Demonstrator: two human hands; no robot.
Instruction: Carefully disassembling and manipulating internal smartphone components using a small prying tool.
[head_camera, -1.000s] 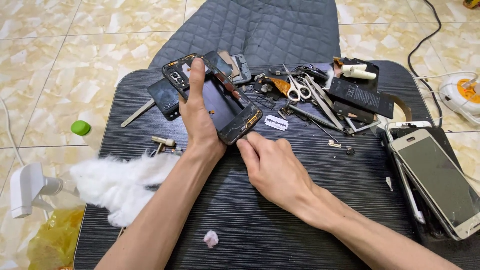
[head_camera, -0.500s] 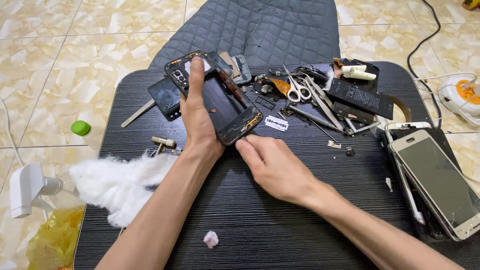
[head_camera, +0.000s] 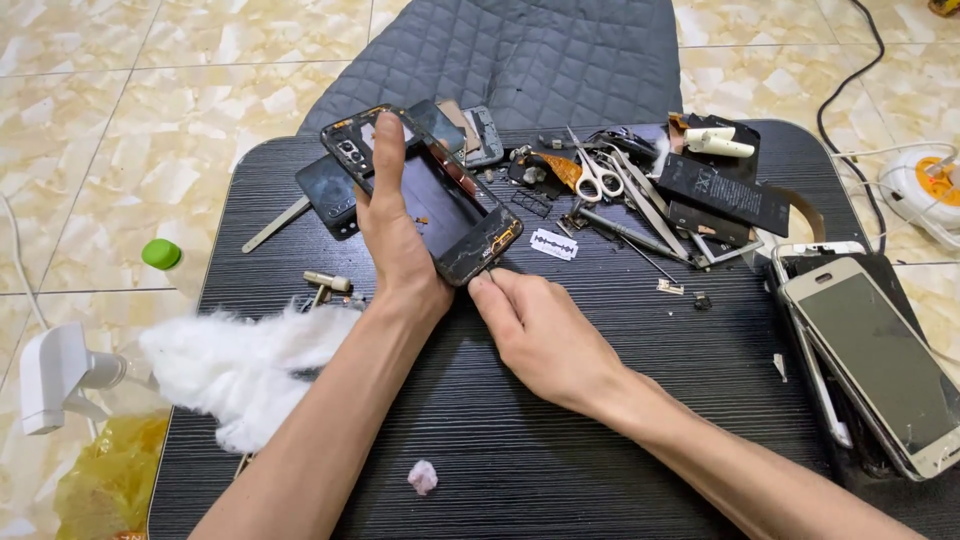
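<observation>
Holding an opened phone tilted above the counter, near its far middle, with the left hand wrapped along the phone's left edge, grip clamped on the frame, thumb lying over the top corner. Pinching at the phone's near corner with the right hand, fingertips pressed together there; impossible to tell whether anything thin is sitting between them.

Risking a slip at that corner: pulling too hard could be tearing the orange flex strip running along the near edge, or cracking the frame. Risking a cut as well, with a bare razor blade lying just right of the phone, close to the right knuckles. Scissors and tweezers crowding the space right of the phone, so a jerked hand could be knocking them about. Small screws lying loose farther right, easily scattered. Cotton wool sitting left of and nearer than the phone, under the left forearm, likely to be catching on parts.
</observation>
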